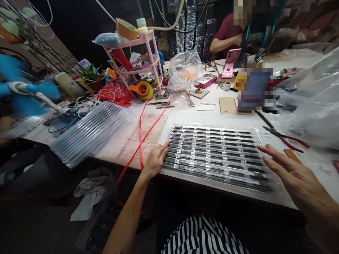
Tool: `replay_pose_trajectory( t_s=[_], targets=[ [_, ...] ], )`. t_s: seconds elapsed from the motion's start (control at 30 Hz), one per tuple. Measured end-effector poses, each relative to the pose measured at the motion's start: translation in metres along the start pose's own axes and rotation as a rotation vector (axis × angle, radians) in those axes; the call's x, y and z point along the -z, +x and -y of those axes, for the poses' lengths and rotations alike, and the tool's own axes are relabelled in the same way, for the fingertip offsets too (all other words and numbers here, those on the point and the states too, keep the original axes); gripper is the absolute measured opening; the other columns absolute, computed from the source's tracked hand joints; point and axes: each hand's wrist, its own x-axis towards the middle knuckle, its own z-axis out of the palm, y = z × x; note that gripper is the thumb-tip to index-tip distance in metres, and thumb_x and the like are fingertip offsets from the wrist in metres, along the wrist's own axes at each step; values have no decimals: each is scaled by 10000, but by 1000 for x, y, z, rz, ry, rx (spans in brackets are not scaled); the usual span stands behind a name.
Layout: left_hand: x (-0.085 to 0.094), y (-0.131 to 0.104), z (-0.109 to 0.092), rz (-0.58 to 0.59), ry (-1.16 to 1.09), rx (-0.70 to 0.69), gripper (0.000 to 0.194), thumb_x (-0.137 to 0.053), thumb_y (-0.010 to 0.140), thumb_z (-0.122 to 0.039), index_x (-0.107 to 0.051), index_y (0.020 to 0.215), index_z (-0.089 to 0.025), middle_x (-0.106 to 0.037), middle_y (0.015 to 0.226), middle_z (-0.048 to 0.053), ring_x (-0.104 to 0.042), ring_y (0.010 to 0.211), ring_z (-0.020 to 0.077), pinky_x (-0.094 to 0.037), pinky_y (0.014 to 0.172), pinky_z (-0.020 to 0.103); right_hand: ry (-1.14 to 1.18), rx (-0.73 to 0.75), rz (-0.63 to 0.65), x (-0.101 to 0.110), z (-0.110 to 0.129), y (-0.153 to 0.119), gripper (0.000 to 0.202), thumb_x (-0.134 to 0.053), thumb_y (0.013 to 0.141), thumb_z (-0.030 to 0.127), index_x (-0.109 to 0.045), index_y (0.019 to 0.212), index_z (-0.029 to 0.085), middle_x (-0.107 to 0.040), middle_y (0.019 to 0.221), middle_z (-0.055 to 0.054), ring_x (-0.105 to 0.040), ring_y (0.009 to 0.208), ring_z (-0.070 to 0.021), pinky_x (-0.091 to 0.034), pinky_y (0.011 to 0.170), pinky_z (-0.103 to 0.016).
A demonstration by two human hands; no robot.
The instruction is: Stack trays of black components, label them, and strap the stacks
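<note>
A clear plastic tray (210, 180) lies at the table's front edge, with several dark strips (215, 152) in its long grooves. Small whitish pieces sit in rows across the strips. At the tray's left edge, my left hand (155, 160) pinches the rim, its fingers bent. My right hand (292, 173) is at the right edge with its fingers stretched out and apart; whether the fingertips touch the tray I cannot tell. A red ribbon (141, 141) runs over the table left of the tray and hangs over the front edge.
Stacked clear trays (90, 132) overhang the table at left, near a blurred blue fan (25, 86). A pink rack (152, 56) stands behind. Red-handled pliers (284, 137) and a large plastic bag (315, 102) lie right. A person (225, 38) sits across the table.
</note>
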Motion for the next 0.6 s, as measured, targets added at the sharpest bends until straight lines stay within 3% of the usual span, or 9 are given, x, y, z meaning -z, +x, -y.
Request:
replay_pose_trajectory(
  t_s=[0.07, 0.13, 0.23, 0.3, 0.37, 0.47, 0.53, 0.6],
  targets=[
    [0, 0, 1, -10, -35, -7, 421, -363, 946, -331, -496, 1320, -189, -599, 1169, 94, -514, 1089, 210, -369, 984, 392, 172, 46, -32, 2, 4, -3, 431, -630, 692, 525, -666, 1081, 343, -517, 1350, -1, -403, 1301, -244, -262, 1113, -422],
    [2, 2, 0, 1, -54, -15, 424, -365, 943, -332, -494, 1323, -194, -611, 1120, 89, -529, 1053, 202, -381, 963, 377, 396, 73, -35, 5, 8, -6, 385, -682, 691, 458, -670, 1054, 333, -498, 1368, 0, -474, 1242, -264, -348, 1072, -421],
    [6, 4, -5, 88, 7, -6, 444, -414, 918, -391, -505, 1318, -220, -592, 897, 57, -542, 878, 191, -421, 860, 356, 581, 90, 24, 6, 13, -11, 528, -736, 651, 344, -609, 1163, 325, -447, 1409, -41, -608, 1066, -297, -514, 918, -396],
    [8, 4, -9, 132, 46, 12, 461, -469, 885, -440, -523, 1301, -251, -539, 807, 26, -518, 797, 180, -425, 804, 338, 602, 98, 29, 5, 16, -14, 607, -724, 663, 298, -543, 1240, 345, -435, 1416, -58, -641, 994, -299, -538, 878, -399],
    [9, 3, -11, 99, -9, 57, 507, -486, 868, -479, -504, 1319, -248, -526, 781, 12, -504, 760, 168, -426, 771, 315, 615, 101, 7, 3, 18, -18, 595, -681, 708, 274, -505, 1268, 367, -427, 1421, -58, -637, 1001, -308, -523, 900, -451],
    [8, -1, -10, -48, -252, 181, 593, -364, 908, -524, -410, 1387, -177, -566, 780, 20, -509, 725, 151, -435, 763, 293, 640, 140, -61, 2, 20, -24, 601, -585, 781, 216, -420, 1329, 399, -459, 1392, -53, -586, 1098, -312, -476, 951, -546],
    [7, -3, -8, -122, -377, 237, 620, -266, 933, -525, -382, 1397, -131, -579, 749, 26, -512, 701, 144, -440, 767, 288, 630, 178, -151, 4, 19, -29, 586, -493, 833, 200, -368, 1373, 391, -470, 1382, -54, -515, 1197, -283, -413, 1027, -542],
    [4, -4, -6, -131, -387, 241, 603, -291, 933, -510, -415, 1375, -118, -585, 739, 27, -521, 699, 141, -445, 761, 287, 599, 135, -190, 9, 15, -34, 524, -368, 896, 279, -328, 1414, 352, -427, 1419, -69, -435, 1272, -265, -362, 1079, -508]
  ],
)
